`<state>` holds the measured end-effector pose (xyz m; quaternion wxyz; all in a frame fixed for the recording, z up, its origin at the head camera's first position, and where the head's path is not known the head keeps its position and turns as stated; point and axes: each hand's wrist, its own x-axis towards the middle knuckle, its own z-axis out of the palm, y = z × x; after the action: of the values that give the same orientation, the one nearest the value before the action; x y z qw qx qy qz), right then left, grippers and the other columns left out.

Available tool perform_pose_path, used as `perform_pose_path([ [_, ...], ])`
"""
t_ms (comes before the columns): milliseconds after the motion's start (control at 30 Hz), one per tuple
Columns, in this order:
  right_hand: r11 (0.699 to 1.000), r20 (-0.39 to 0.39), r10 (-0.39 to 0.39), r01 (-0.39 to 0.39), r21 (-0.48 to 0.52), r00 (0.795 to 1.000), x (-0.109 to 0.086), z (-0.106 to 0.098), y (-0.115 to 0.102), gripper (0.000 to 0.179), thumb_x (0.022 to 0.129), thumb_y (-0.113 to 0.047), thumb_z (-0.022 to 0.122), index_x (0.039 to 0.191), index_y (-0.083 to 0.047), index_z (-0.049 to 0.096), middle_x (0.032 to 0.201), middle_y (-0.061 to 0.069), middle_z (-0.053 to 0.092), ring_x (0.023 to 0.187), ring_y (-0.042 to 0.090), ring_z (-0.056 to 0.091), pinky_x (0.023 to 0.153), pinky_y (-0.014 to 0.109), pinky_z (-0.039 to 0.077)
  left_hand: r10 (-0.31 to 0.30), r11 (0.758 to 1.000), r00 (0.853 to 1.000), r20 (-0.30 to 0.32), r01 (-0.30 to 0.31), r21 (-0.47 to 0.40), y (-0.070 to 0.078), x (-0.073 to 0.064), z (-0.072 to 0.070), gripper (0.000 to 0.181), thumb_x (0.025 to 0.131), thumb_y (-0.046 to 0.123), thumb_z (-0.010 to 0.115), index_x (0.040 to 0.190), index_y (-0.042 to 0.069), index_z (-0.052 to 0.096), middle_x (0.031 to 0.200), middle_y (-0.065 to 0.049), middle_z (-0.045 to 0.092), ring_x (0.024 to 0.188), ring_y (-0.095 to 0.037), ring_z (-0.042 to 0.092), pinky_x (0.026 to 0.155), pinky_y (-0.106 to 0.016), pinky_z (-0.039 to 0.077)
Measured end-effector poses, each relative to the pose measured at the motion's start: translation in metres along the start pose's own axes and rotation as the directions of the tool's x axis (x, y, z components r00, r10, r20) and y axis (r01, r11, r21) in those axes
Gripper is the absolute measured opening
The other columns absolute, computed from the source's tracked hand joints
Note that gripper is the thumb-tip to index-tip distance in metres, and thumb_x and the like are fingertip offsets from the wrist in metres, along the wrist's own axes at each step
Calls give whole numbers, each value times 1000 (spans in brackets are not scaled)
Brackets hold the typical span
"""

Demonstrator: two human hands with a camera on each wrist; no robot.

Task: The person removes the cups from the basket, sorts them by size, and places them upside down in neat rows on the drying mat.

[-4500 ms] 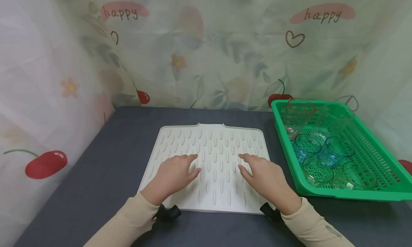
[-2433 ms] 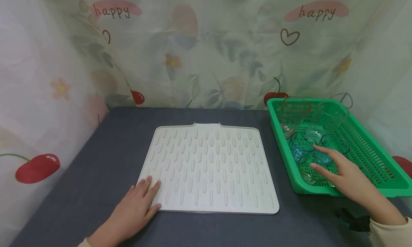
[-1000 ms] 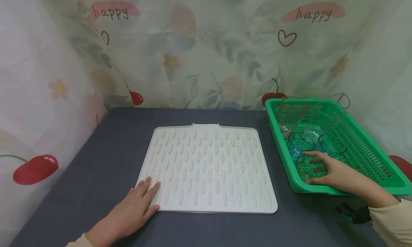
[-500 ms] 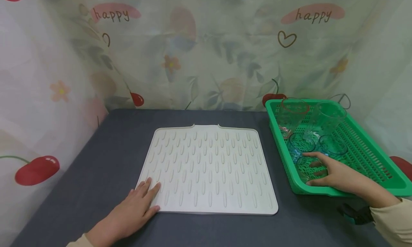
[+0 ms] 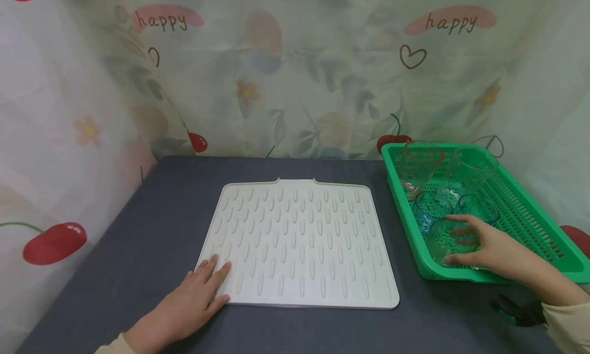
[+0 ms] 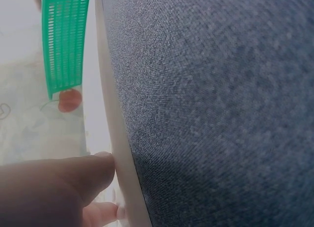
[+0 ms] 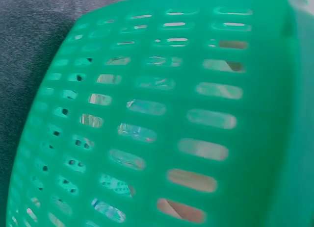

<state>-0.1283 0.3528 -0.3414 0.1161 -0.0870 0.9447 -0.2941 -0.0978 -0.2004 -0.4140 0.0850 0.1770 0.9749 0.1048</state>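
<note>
My left hand (image 5: 191, 297) lies with fingers extended on the front left corner of a white drying mat (image 5: 299, 231) with raised oval ridges. In the left wrist view its thumb (image 6: 95, 173) touches the mat's edge (image 6: 117, 124). Inside the green basket (image 5: 461, 276), my right hand (image 5: 498, 249) grips a short clear glass (image 5: 435, 238), thumb in front and fingers at the far side; the glass leans. The hand covers part of that glass. The right wrist view is filled by the basket's slotted side (image 7: 142, 94), with bits of glass and hand showing through the slots.
Two short blue glasses (image 5: 423, 223) stand behind the gripped one. Farther back are a tall red-rimmed glass (image 5: 419, 167) and a tall clear glass (image 5: 470, 172). A dark cloth (image 5: 129, 231) covers the table; a printed curtain (image 5: 299, 77) hangs behind and at the sides.
Both hands were over the mat; the left moved to its front left corner, the right into the basket and round the glass. Just now the right hand shifted slightly right and the glass tilted.
</note>
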Motion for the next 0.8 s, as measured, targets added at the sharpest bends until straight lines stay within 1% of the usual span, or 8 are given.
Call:
perform_pose_path([
  [167,999,-35,29,-28,31,999,-5,-6,-5,87,88,-29,72,148,5,18,137,37,43,120,54,48,75,44,55,5,1000,1000,-13,-5,2,0,0,-1,61,95,36,59,146,7,42,152,-28,30,141,-45,29,106,-63,30],
  [367,998,-96,61,-60,16,993,-9,-15,-15,92,88,-33,72,150,5,15,138,38,41,122,55,45,75,47,54,-3,1000,1000,9,3,0,1,0,-2,62,95,36,59,146,7,41,153,-27,30,141,-44,28,107,-64,30],
  [500,999,-140,53,-52,12,989,-12,-21,-24,94,88,-34,72,151,3,14,137,38,42,122,54,45,75,49,54,-6,1000,1000,16,6,2,2,0,-3,62,94,37,60,146,7,42,153,-27,30,141,-44,29,107,-63,31],
  [633,999,-186,34,-34,5,982,-15,-26,-32,96,87,-34,73,152,1,13,136,37,44,121,53,46,76,47,54,7,999,1000,3,-7,42,2,1,-6,62,93,38,61,144,7,44,150,-27,35,138,-44,34,104,-61,35],
  [700,1000,-217,23,-23,3,976,-16,-28,-35,97,86,-33,74,153,-1,13,136,37,45,120,48,49,75,36,56,5,998,1000,4,-5,61,3,2,-9,62,92,39,62,143,7,47,149,-26,38,136,-44,38,102,-60,39],
  [767,1000,-250,11,-9,9,968,-17,-30,-38,97,85,-32,75,153,-2,14,136,35,47,116,22,59,72,23,54,-4,997,1000,10,3,75,3,4,-14,61,91,40,63,140,6,50,145,-24,43,133,-42,43,99,-58,42],
  [800,1000,-270,4,-2,10,963,-17,-30,-40,96,85,-32,76,153,-2,15,136,34,48,112,8,60,71,16,51,-12,997,1000,17,11,76,4,5,-18,60,91,40,64,139,6,52,143,-23,46,131,-41,46,99,-57,43],
])
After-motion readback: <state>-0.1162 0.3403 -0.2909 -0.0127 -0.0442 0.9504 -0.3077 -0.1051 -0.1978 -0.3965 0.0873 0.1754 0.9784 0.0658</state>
